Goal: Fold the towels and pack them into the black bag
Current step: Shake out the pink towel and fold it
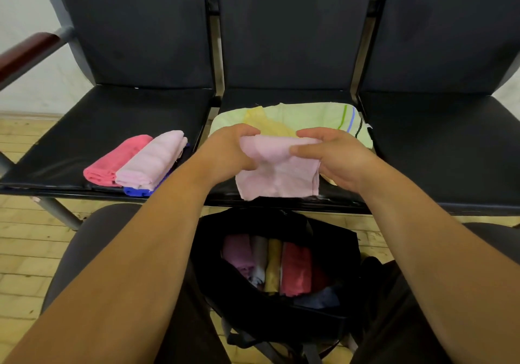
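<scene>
Both our hands are on the light pink towel (277, 166), held up over the front edge of the middle seat (284, 96). Left hand (230, 149) grips its upper left part, fingers curled over the top fold. Right hand (334, 156) pinches the upper right part, thumb on the near face, fingers behind. The top of the towel is bunched into a roll between the hands; the lower half hangs loose, bottom edge just past the seat front.

Behind it on the middle seat: a pale green towel (315, 116) spread flat, with green, blue and dark stripes near its right end. A yellow towel (267, 123) lies crumpled on top of it, partly hidden by our hands.

Left seat (112, 116), near the front edge: three folded towels. A coral pink towel (112, 161) on the left, a pale pink folded towel (153, 161) touching its right side, and a blue towel (140, 191) under the pale pink one, only its front edge showing.

The black bag (332, 321) sits open on the floor between our knees, below the middle seat. Packed inside, upright, side by side, left to right: mauve, grey, mustard and red rolls. Something dark blue lies at the right front; we can't tell what.

The right seat (439, 127) has nothing of ours on it. The floor (25, 251) is light wood.
</scene>
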Demonstrator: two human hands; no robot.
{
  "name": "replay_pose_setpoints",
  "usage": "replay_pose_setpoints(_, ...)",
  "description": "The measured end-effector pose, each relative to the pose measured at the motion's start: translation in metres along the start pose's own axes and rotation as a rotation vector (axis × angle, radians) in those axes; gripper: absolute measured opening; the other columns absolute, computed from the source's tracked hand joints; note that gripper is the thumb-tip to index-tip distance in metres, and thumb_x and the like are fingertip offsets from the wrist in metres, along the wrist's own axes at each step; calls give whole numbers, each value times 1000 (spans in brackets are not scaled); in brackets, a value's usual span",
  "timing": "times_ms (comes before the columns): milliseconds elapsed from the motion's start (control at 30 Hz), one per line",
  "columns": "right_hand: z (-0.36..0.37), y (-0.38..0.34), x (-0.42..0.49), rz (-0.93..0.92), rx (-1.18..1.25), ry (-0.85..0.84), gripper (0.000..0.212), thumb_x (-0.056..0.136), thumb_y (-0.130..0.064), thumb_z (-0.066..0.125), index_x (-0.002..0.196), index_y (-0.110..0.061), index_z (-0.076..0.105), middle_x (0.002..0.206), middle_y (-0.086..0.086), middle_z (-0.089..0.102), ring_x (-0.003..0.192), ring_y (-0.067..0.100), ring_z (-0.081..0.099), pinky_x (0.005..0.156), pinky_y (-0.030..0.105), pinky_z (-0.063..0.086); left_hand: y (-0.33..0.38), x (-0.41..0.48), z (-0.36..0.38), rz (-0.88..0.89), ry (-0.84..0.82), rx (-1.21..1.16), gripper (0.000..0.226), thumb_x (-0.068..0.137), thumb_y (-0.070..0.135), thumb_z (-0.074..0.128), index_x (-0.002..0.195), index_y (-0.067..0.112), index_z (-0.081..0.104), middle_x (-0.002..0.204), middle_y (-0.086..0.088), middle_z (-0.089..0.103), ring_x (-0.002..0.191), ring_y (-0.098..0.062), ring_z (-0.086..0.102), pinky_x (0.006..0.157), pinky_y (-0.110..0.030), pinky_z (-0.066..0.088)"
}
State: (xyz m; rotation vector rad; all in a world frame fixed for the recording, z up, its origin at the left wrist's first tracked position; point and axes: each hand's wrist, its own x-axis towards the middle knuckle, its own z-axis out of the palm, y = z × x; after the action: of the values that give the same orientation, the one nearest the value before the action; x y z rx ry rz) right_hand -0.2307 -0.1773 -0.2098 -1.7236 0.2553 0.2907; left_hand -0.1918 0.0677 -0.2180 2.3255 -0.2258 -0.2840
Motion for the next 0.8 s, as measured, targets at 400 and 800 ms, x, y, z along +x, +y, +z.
replay_pose_setpoints(400, 3, 1, -1, -75, -522, 66, 13, 80, -36, 75, 88, -25, 72, 102, 4, 61, 88, 22, 58, 69, 32, 42, 5, -6, -13, -85, 18, 14, 14, 88, 35, 72, 90, 22, 70, 94, -2, 67, 95, -25, 65, 75, -35, 51)
replay_pose_setpoints(800, -12, -13, -14, 188, 467, -101, 39, 99, -42, 69, 128, -16, 74, 121, 11, 79, 112, 32, 76, 101, 49, 58, 14, -14, -19, -309, -307, -1063, 60, 97, 54, 72, 147, 23, 63, 145, -8, 68, 132, -28, 67, 114, -48, 48)
